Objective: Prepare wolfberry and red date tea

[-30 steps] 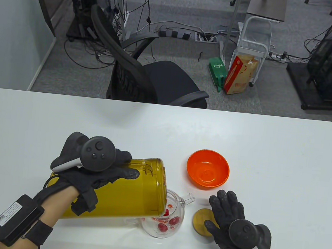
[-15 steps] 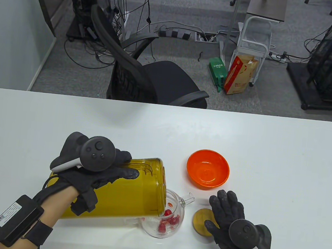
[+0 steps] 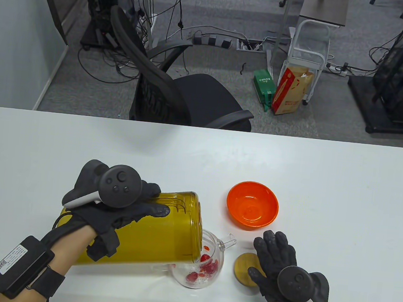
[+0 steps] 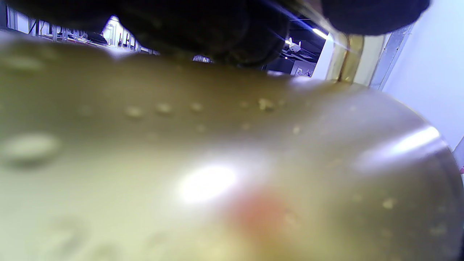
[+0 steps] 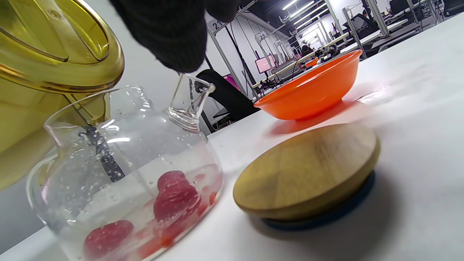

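Note:
My left hand [image 3: 124,209] grips a yellow translucent pitcher [image 3: 151,230] tipped almost on its side, its rim over the mouth of a clear glass teapot [image 3: 201,261]. Water and red dates [image 3: 204,267] lie in the teapot, which also shows in the right wrist view [image 5: 127,174]. The pitcher wall [image 4: 217,163] fills the left wrist view. My right hand [image 3: 276,261] rests flat on the table, fingers spread, its thumb side on the round wooden lid [image 3: 245,269], which also shows in the right wrist view [image 5: 308,170].
An empty orange bowl [image 3: 252,204] stands behind the teapot and lid; it also shows in the right wrist view [image 5: 311,90]. The white table [image 3: 342,207] stretches to the right and back. A black office chair [image 3: 178,92] stands beyond the far edge.
The red dates in the teapot have shifted about as water runs in. Both hands and the pitcher have stayed almost still.

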Demonstrator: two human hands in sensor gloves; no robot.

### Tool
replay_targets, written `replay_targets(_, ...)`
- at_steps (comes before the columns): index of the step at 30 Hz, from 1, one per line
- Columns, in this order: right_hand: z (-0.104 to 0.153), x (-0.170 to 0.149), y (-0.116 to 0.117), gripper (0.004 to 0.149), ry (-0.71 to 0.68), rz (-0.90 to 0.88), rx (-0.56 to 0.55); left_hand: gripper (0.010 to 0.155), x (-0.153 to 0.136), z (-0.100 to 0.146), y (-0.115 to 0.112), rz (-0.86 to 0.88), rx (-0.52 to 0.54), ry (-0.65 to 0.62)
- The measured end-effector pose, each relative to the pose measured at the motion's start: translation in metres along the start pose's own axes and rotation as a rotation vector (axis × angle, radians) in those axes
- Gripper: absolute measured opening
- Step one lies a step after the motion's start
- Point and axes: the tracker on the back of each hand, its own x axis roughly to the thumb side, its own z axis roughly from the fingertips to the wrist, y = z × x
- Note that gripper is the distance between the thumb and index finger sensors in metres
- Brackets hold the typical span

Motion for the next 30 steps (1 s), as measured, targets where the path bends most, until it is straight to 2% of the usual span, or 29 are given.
replay_targets(30, 0.0001, 0.0006, -0.0008, 0.076, -0.003, 0.003, -0.005, 0.060, 0.0013, -0.0002, 0.0015, -0.009, -0.004, 0.006)
